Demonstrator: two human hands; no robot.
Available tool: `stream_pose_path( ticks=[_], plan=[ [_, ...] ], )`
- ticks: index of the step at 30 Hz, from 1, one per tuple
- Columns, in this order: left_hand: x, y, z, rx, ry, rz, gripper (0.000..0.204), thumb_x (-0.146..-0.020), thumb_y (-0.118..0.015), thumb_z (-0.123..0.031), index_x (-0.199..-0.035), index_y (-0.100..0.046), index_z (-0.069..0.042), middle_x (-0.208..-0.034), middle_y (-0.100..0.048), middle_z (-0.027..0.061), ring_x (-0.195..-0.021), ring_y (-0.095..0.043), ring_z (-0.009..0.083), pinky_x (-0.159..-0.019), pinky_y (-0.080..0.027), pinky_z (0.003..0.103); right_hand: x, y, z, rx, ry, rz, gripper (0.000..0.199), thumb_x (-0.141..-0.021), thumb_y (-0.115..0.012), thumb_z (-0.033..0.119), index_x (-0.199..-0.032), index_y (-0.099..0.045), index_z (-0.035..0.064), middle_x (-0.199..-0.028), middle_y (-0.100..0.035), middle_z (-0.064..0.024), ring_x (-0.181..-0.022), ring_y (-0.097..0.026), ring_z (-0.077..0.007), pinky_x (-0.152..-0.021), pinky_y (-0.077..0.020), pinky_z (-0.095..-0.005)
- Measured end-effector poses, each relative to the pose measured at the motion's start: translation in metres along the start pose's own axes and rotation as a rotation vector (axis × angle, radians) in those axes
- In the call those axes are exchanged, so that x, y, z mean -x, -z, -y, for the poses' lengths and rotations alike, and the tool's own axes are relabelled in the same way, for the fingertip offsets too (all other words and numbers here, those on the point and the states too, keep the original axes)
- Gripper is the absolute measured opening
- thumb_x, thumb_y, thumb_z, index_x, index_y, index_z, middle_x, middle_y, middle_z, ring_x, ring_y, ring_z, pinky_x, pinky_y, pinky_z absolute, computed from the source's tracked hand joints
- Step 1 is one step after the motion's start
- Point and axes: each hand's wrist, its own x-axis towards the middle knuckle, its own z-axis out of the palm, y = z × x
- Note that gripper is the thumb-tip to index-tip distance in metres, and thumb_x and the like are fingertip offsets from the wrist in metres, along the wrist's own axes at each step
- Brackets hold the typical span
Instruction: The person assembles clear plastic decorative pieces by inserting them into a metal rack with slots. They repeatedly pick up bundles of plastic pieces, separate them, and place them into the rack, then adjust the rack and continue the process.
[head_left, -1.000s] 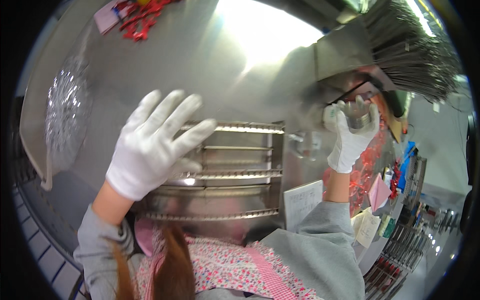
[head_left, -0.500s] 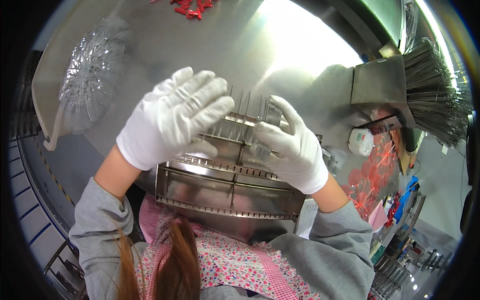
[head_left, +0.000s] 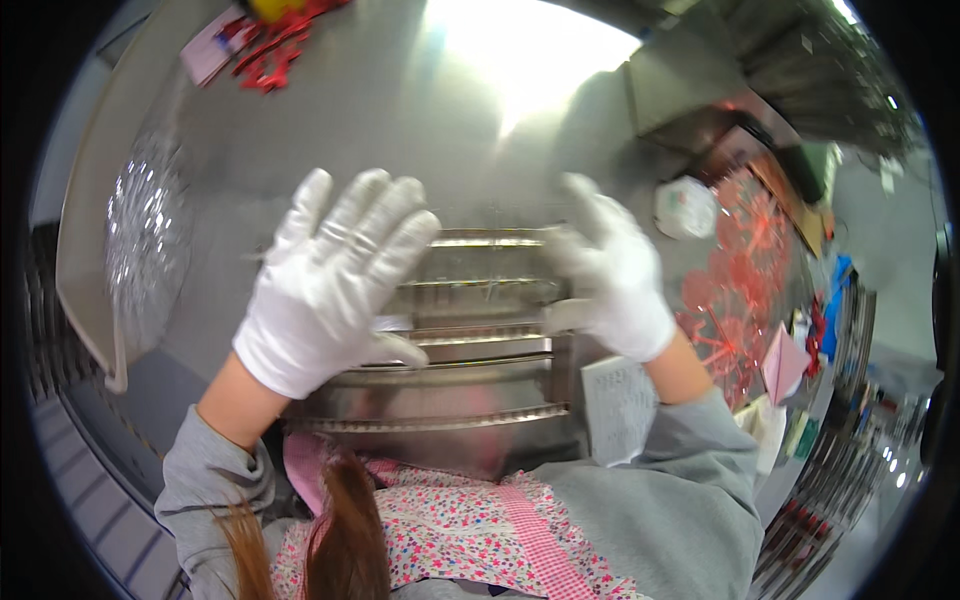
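Both my hands wear white gloves and hover over a metal rack (head_left: pixel 470 418) with slotted cross bars. My left hand (head_left: pixel 325 290) is at the rack's left part, palm down, fingers stretched and spread, holding nothing. My right hand (head_left: pixel 620 275) is over the rack's right end, its fingers pointing left. Motion smears those fingers, and whether thin clear pieces are still between them cannot be made out. Slender upright pieces in the rack's middle are too blurred to tell.
Clear plastic pieces (head_left: pixel 150 235) form a pile at the left. Red pieces (head_left: pixel 270 60) lie at the far left; translucent red discs (head_left: pixel 735 290) lie at the right. A white roll (head_left: pixel 686 208), a written sheet (head_left: pixel 617 410) and a metal box (head_left: pixel 685 75) of thin rods are also at the right.
The view has shifted and the rack sits differently in it. My right hand has moved away from where it gripped a stack of thin ribbed clear pieces; that stack no longer shows. My left stays spread.
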Motion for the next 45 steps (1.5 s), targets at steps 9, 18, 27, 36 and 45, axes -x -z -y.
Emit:
stream_pose_path(
  ticks=[9, 18, 27, 36, 45],
  plan=[
    [-0.074, -0.026, -0.056, -0.074, -0.21, 0.061, 0.088, -0.062, -0.088, -0.037, -0.139, -0.058, -0.008, -0.152, -0.052, 0.0129, -0.143, -0.046, 0.0344, -0.12, -0.035, 0.052, 0.126, 0.037, -0.052, 0.218, -0.381, -0.202, 0.04, -0.077, -0.079, 0.025, -0.114, -0.069, 0.0137, -0.124, -0.067, -0.0124, -0.093, -0.069, -0.0341, -0.082, -0.057, -0.0393],
    [-0.092, -0.003, -0.135, 0.158, -0.3, -0.009, 0.086, -0.062, -0.085, -0.046, -0.134, -0.058, -0.007, -0.143, -0.055, 0.0185, -0.136, -0.049, 0.042, -0.119, -0.032, 0.056, 0.301, 0.111, -0.054, 0.276, -1.443, 0.247, 0.034, -0.086, -0.067, 0.04, -0.084, -0.077, 0.0075, -0.085, -0.073, -0.0178, -0.085, -0.071, -0.0366, -0.081, -0.0556, -0.0469],
    [-0.029, -0.105, -0.252, 0.298, -0.663, 0.487, 0.071, -0.082, -0.072, -0.056, -0.139, -0.057, -0.017, -0.145, -0.056, 0.0055, -0.141, -0.048, 0.0266, -0.118, -0.029, 0.061, 0.322, 0.112, -0.027, 0.559, -1.334, -0.194, 0.017, -0.079, -0.067, 0.026, -0.075, -0.071, 0.0104, -0.071, -0.07, -0.0149, -0.067, -0.069, -0.035, -0.066, -0.0552, -0.0458],
    [-0.024, -0.117, -0.246, 0.353, -0.542, 0.347, 0.063, -0.086, -0.067, -0.061, -0.134, -0.063, -0.021, -0.142, -0.061, 0.004, -0.136, -0.054, 0.0262, -0.116, -0.031, 0.06, 0.277, 0.107, -0.19, 0.507, -1.276, -0.41, 0.022, -0.086, -0.065, 0.033, -0.086, -0.072, 0.0115, -0.084, -0.073, -0.0161, -0.08, -0.071, -0.0364, -0.073, -0.0562, -0.0464],
    [-0.023, -0.117, -0.245, 0.472, -0.526, 0.418, 0.063, -0.083, -0.072, -0.046, -0.137, -0.058, -0.015, -0.149, -0.052, 0.012, -0.143, -0.041, 0.0362, -0.119, -0.026, 0.06, 0.215, 0.1, -0.271, 0.23, -1.435, 0.02, 0.037, -0.072, -0.076, 0.031, -0.101, -0.079, 0.0073, -0.11, -0.074, -0.0203, -0.102, -0.073, -0.0354, -0.087, -0.0588, -0.0452]
  ],
)
